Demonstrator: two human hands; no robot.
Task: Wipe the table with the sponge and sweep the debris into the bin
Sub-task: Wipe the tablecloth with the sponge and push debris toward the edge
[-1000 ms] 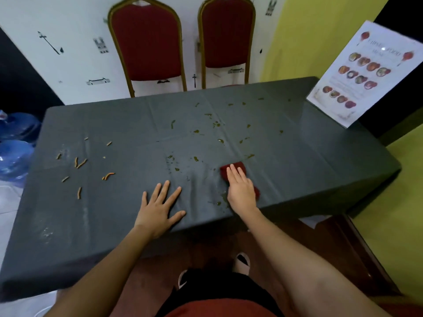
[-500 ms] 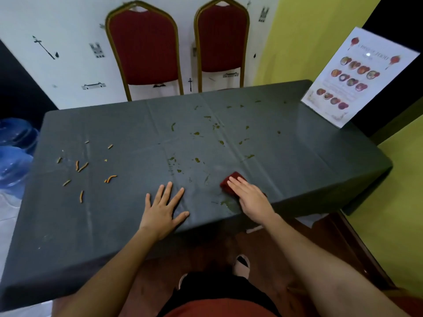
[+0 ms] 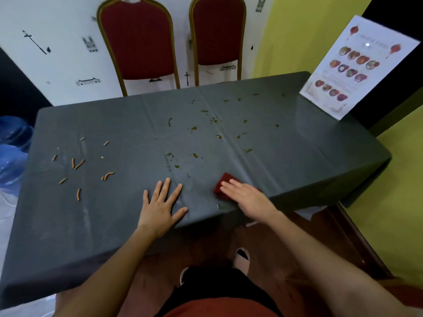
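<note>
so the red sponge (image 3: 225, 183) sits under the flat right hand (image 3: 248, 199) near the table (image 3: 91, 225) edge, left hand (image 3: 160, 205) spread flat beside it

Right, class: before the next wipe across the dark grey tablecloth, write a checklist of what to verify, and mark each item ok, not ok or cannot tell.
1. Dark red sponge lies under the right hand, flat on the dark grey tablecloth: ok.
2. Left hand is spread flat, pinning the cloth near the front edge: ok.
3. Green smears ahead of the sponge are cleared: not ok.
4. Orange stick-shaped crumbs on the left side are gathered: not ok, scattered.
5. Bin is placed to catch debris: cannot tell, none in view.
6. Propped white menu card stands off the wiping path: ok.
</note>
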